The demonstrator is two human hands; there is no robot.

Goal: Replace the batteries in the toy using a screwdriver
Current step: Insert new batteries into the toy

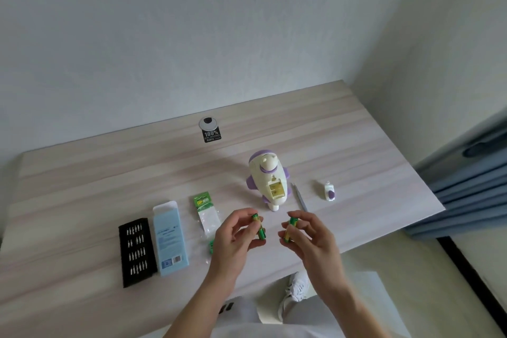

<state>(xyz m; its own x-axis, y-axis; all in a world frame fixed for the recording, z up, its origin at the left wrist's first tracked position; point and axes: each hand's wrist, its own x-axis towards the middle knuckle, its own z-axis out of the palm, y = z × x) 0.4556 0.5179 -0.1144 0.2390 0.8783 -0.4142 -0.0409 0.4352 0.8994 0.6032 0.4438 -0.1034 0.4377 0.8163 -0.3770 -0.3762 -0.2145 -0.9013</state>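
Note:
A cream and purple toy (267, 180) lies on its back on the wooden table (109, 173), its battery compartment (276, 191) uncovered. My left hand (236, 239) pinches a green and yellow battery (260, 229) above the table's front edge. My right hand (310, 239) pinches a second green and yellow battery (290, 229) close beside it. A slim screwdriver (299, 197) lies just right of the toy. The small white and purple compartment cover (330, 191) rests further right. A torn green battery pack (206, 210) lies left of the toy.
A black tray of screwdriver bits (135, 251) and its light blue case (170, 239) lie at the front left. More green batteries (211, 247) sit partly hidden behind my left hand. A cable grommet with a black sticker (210, 129) is at the back. Blue curtains (472, 181) hang at the right.

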